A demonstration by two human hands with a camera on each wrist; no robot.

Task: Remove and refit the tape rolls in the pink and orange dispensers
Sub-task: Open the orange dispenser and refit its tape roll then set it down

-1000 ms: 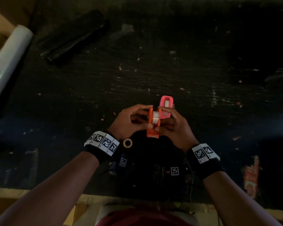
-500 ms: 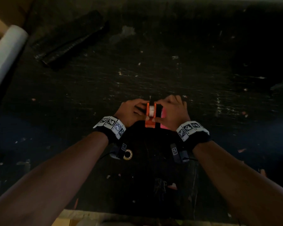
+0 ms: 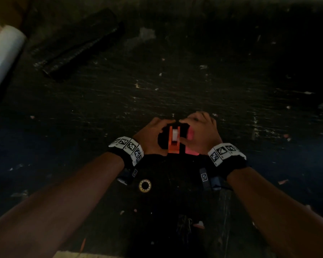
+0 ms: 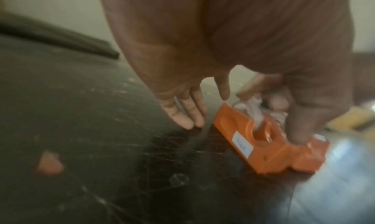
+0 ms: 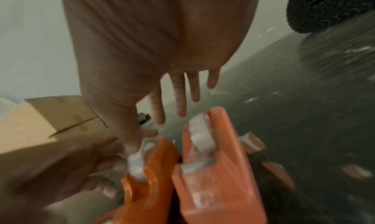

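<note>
Working over our dark scratched table point(image 3: 175, 86) | orange dispenser point(image 3: 173, 148) stands beside pink dispenser point(image 3: 191, 151) | our left hand point(image 3: 149, 135) and right hand point(image 3: 201, 133) pinch the tape roll point(image 3: 175, 134) seated in the orange one | a loose tape core point(image 3: 145, 185) lies nearer us

Dark, scratched work surface point(image 3: 203, 86), flecked with pale and reddish scraps; one orange-pink scrap point(image 4: 49, 163) lies apart on it in the left wrist view. Far left: long black ribbed roll point(image 3: 78, 43) lying on the surface, with a white film roll point(image 3: 3, 56) at the left edge. Near side: small gold-rimmed ring point(image 3: 145, 185); cardboard box point(image 5: 50, 116) in the right wrist view.
</note>
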